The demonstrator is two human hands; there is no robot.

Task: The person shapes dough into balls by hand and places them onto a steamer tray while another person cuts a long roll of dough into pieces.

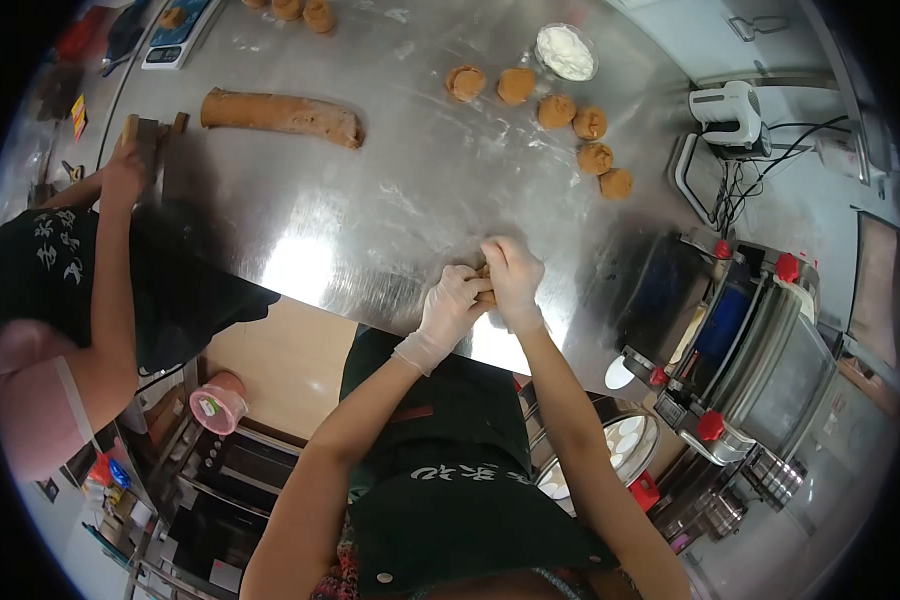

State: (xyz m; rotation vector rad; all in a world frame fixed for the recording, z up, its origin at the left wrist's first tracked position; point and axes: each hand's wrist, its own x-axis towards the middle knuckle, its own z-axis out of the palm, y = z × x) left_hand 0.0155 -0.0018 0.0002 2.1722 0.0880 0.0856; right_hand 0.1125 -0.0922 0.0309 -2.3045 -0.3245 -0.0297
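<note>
Both my hands wear thin clear gloves and meet over the near edge of the steel table. My left hand [450,305] is closed around a small piece of brown dough [486,295]. From the other side my right hand [515,277] pinches the same dough, its fingers bent down onto it. Most of the piece is hidden by the fingers. Several round brown dough balls [556,111] lie farther off to the right, beside a bowl of white flour [566,52]. A thick log of brown dough [282,115] rests at the left of the table.
At left, a co-worker's hand [125,170] grips a scraper-like tool [146,138]. A digital scale [177,35] stands at the far left. To the right are a machine with red knobs [750,350] and a white hand mixer [727,112]. Flour dusts the steel table [400,190].
</note>
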